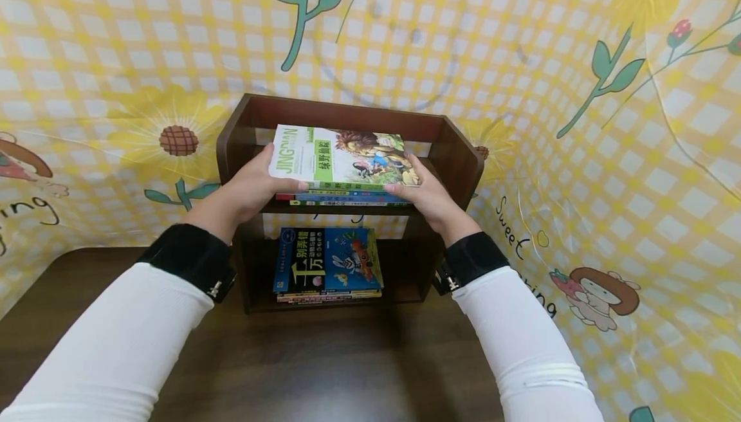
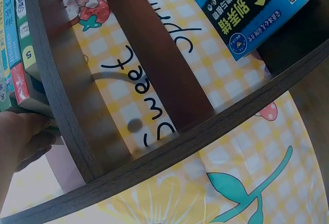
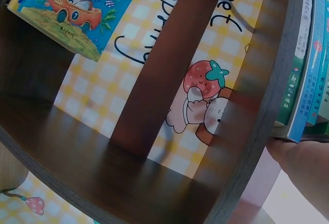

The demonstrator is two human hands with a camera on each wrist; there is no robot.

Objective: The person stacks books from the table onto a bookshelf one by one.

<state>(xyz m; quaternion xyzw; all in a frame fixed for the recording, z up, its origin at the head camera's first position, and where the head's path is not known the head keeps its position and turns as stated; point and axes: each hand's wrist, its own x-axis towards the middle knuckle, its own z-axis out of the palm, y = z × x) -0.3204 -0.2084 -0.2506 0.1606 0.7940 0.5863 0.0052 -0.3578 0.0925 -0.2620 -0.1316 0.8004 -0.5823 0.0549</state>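
A stack of books (image 1: 353, 185) lies flat on the upper shelf. Its top book (image 1: 347, 155) has a white and green cover with a lion picture. Gripping the stack's left end is my left hand (image 1: 246, 187), its thumb along the front edge. My right hand (image 1: 431, 197) holds the right end in the same way. In the left wrist view, my left hand (image 2: 25, 136) is against the ends of the books (image 2: 20, 49). The right wrist view has part of my right hand (image 3: 303, 162) touching the books' ends (image 3: 308, 80); its other fingers are hidden.
The brown two-tier bookshelf (image 1: 463, 155) stands on a dark wooden table (image 1: 324, 357), against a yellow checked cloth (image 1: 405, 36). On its lower shelf lies another stack of books (image 1: 330, 261) with a blue and black cover on top. Side panels rise at both ends.
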